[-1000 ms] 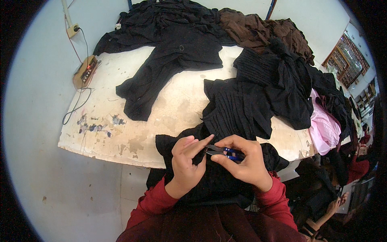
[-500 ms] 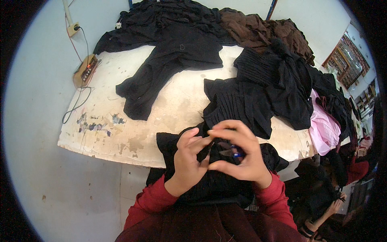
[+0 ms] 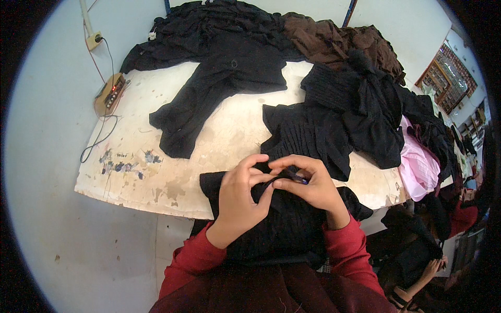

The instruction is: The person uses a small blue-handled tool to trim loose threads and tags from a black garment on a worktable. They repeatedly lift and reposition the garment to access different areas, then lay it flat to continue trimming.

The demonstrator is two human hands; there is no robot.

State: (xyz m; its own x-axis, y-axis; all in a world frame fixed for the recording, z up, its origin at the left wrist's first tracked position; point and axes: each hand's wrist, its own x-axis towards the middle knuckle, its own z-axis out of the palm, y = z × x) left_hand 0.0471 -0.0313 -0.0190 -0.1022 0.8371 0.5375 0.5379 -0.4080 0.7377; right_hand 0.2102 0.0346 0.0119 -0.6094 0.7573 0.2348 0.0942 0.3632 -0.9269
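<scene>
Both hands meet over a black garment (image 3: 282,229) that hangs across the table's near edge and down over my lap. My left hand (image 3: 242,195) is closed, pinching a fold of the cloth between thumb and fingers. Close beside it on the right, my right hand (image 3: 310,185) pinches the same fold. Tucked in the right palm is a small dark tool (image 3: 298,178) with a blue part, apparently thread snips, mostly hidden by the fingers. Just beyond my fingertips lies a pleated black garment piece (image 3: 308,135).
The worn pale table (image 3: 224,130) holds more black garments (image 3: 209,36) and brown cloth (image 3: 344,41) at the back. Pink cloth (image 3: 417,161) lies at the right. A corded control box (image 3: 109,94) is at the left edge. Another person's hand (image 3: 432,268) shows lower right.
My right hand has closed in from a wide curl to a pinch at the fold. The tool in its palm has turned. My left fingers have drawn slightly up and closer to the cloth.
</scene>
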